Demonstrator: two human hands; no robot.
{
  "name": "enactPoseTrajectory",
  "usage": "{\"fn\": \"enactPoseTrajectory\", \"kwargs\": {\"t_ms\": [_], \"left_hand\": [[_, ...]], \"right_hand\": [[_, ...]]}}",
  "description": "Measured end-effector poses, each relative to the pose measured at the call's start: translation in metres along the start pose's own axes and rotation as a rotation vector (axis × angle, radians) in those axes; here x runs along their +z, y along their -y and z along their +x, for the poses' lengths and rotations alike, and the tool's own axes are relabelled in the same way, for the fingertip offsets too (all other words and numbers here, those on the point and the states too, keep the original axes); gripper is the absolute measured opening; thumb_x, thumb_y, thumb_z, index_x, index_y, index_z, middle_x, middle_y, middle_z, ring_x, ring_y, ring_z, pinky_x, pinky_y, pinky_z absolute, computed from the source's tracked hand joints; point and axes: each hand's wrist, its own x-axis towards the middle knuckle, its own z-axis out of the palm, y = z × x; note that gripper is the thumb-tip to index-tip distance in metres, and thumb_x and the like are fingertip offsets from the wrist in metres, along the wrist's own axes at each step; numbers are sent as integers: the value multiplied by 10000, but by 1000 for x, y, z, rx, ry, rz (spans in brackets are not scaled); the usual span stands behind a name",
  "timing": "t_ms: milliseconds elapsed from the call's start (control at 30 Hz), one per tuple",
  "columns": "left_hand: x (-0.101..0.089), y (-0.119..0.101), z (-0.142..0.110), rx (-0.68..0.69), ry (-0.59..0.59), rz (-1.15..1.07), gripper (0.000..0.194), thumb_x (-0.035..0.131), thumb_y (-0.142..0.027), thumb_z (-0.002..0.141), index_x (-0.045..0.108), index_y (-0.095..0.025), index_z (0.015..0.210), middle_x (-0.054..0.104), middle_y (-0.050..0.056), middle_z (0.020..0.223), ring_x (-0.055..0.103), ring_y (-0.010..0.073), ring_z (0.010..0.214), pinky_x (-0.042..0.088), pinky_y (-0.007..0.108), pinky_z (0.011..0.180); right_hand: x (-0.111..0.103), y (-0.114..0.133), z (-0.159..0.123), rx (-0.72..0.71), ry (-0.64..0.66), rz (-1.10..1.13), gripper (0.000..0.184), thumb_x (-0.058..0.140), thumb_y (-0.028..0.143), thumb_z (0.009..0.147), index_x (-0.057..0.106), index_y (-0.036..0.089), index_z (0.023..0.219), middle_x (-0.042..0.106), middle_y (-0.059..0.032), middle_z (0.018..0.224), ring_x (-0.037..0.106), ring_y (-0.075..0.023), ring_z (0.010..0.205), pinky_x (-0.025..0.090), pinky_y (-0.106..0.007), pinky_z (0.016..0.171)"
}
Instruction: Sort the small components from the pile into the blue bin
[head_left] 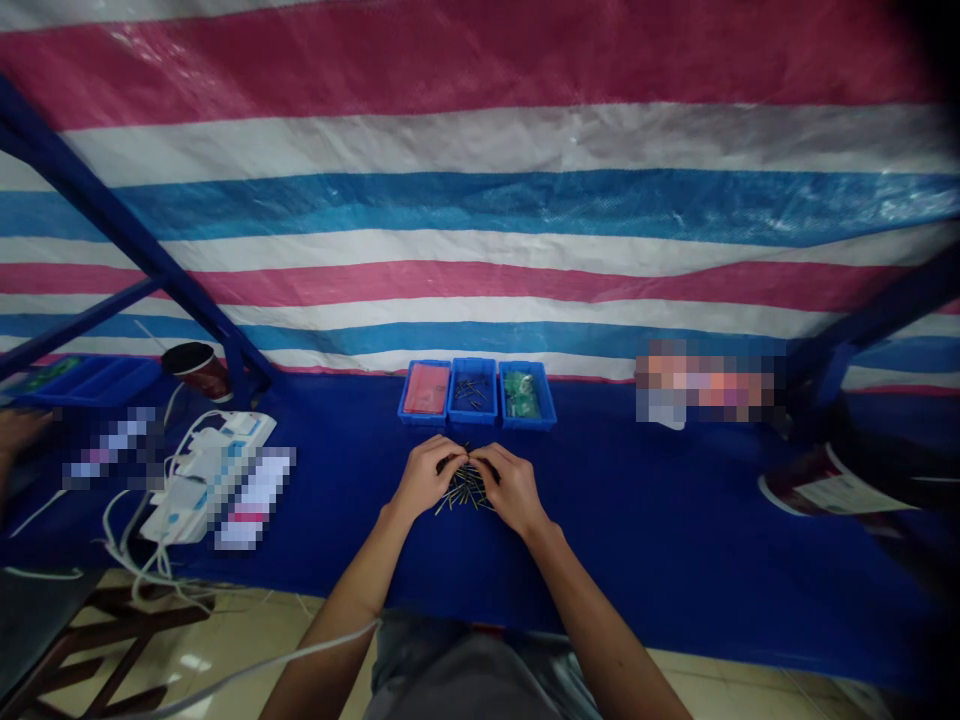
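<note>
My left hand (433,476) and my right hand (513,488) meet over a pile of thin dark rods (465,490), some with yellowish glints. The fingers of both are closed in a pinch, fingertips nearly touching above the pile. Whatever they hold between them is too small and too hidden to name. Just beyond my hands stand three small blue bins in a row. Pinkish-red flat pieces lie in the left bin (402,412), a few thin dark pieces in the middle bin (474,416), and green and whitish small items in the right bin (550,412).
To the left lie a white power strip (251,430) with loose cables, a dark cup (199,372) and a divided blue tray (112,390). Another person's hand (22,432) shows at the far left. A cup-like container (832,485) is at right; striped sheeting (480,215) hangs behind.
</note>
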Motion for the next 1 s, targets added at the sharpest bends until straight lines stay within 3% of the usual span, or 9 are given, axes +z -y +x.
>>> {"fn": "enactPoseTrajectory", "kwargs": {"t_ms": [533,1000], "left_hand": [[0,-2,1,-16,-21,-14,179,593,-281,962,718,-187,876,701,56,829,637,174,799,493,302,774],[-2,-4,1,-20,-25,-23,167,602,-268,958,726,-187,880,709,52,839,639,169,801,491,301,790]], "right_hand": [[-2,1,1,37,39,-151,237,439,280,1038,637,222,921,680,-25,874,642,-148,739,426,-244,697],[-1,-7,2,26,9,-187,424,385,363,1060,507,215,682,536,12,599,497,-131,536,314,-260,568]]}}
